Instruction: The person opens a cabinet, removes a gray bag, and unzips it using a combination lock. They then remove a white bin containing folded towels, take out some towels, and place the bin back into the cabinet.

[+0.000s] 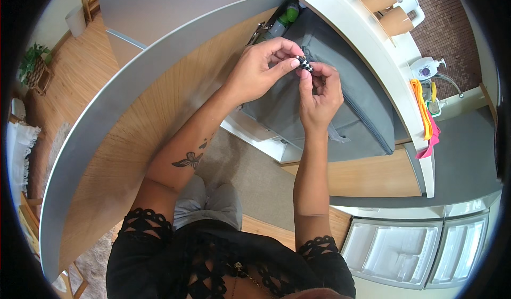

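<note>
Between the fingertips of both hands is a small black object with silvery bands; its exact kind cannot be made out. My left hand pinches its upper left end with thumb and index finger. At the lower right end, the thumb and fingers of my right hand grip it. Behind and below the hands, a large grey fabric bag or storage case with a dark zipper edge fills the open cabinet. A grey strap end hangs beside my right wrist.
The wood-toned cabinet door stands open at left, with a metal hinge near its top. Green-capped bottles are inside the cabinet. Above runs a white countertop bearing tan mugs, a soap dispenser and orange and pink cloths.
</note>
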Demonstrator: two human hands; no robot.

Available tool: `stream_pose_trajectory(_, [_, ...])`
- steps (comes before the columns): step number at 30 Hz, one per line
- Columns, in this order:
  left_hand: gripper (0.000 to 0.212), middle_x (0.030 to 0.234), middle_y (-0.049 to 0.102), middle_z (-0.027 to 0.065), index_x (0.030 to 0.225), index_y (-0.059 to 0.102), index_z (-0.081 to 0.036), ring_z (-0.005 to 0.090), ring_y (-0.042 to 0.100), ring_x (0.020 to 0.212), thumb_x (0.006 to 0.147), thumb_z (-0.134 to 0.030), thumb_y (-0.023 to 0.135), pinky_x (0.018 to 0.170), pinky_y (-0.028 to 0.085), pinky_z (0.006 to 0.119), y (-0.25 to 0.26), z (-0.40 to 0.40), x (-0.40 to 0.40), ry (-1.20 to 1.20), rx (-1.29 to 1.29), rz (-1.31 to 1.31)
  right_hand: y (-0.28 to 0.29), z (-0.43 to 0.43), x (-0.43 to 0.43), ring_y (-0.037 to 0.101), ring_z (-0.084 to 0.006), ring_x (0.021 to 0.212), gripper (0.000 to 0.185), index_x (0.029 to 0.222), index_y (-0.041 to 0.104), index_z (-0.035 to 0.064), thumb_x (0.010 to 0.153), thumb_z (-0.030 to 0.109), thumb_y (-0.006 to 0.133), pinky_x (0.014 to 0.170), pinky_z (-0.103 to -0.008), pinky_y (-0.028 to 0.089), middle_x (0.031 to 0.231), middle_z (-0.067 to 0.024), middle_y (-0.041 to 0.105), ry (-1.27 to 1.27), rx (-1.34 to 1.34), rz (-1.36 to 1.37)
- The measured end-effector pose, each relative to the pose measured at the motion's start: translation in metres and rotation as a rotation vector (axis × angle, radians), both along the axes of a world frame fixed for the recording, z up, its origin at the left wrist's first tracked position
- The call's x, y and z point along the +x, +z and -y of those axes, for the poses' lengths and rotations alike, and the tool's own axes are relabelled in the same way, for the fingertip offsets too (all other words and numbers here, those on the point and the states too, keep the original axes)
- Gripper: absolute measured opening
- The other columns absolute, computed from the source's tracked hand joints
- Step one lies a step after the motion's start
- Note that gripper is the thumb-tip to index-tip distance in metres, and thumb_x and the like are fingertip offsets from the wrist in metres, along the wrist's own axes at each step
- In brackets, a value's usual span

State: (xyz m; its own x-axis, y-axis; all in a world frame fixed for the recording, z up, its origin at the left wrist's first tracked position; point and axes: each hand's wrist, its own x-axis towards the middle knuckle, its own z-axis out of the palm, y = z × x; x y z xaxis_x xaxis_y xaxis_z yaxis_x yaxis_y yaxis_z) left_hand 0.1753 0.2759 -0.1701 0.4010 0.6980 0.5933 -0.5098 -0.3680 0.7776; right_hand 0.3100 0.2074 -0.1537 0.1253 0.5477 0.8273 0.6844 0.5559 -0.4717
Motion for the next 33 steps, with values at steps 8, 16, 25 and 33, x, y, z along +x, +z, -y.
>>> stream_pose_trajectory(8, [0.018,0.101,0.062,0.006,0.108,0.058,0.003,0.0106,0.059,0.093,0.091,-0.003,0.059,0.086,0.048,0.026,-0.002,0.0,0.001,-0.014,0.0,0.031,-0.001,-0.001,0.0,0.061,-0.0154,0.077,0.018,0.095,0.058,-0.0018,0.081,0.0,0.068,0.07,-0.0274,0.055,0.09,-0.0105,0.061,0.007,0.017,0.001])
stream_pose_trajectory(16, [0.016,0.107,0.06,0.0084,0.106,0.058,0.002,0.0126,0.058,0.098,0.091,-0.003,0.058,0.088,0.047,0.027,-0.008,0.002,-0.001,-0.062,0.015,0.078,0.004,0.005,-0.007,0.062,-0.0188,0.079,0.022,0.094,0.059,-0.0005,0.075,-0.002,0.07,0.07,-0.0283,0.055,0.089,-0.0109,0.061,-0.068,0.037,0.114])
stream_pose_trajectory(25, [0.013,0.102,0.061,0.0064,0.099,0.059,0.003,0.0109,0.06,0.092,0.087,0.001,0.063,0.08,0.05,0.024,-0.037,0.014,-0.003,-0.009,-0.247,0.214,-0.039,0.018,-0.048,0.06,-0.0157,0.089,0.025,0.106,0.055,-0.0039,0.084,0.004,0.067,0.076,-0.0302,0.057,0.107,-0.0133,0.055,0.23,-0.144,-0.725])
stream_pose_trajectory(33, [0.025,0.089,0.068,0.0081,0.108,0.064,0.004,0.0088,0.062,0.076,0.088,-0.011,0.065,0.066,0.053,0.023,-0.024,0.01,-0.008,0.019,-0.28,-0.068,-0.03,0.003,-0.041,0.061,-0.0131,0.069,0.017,0.097,0.059,-0.0063,0.093,0.01,0.059,0.064,-0.029,0.058,0.081,-0.0097,0.063,0.243,-0.304,-0.858])
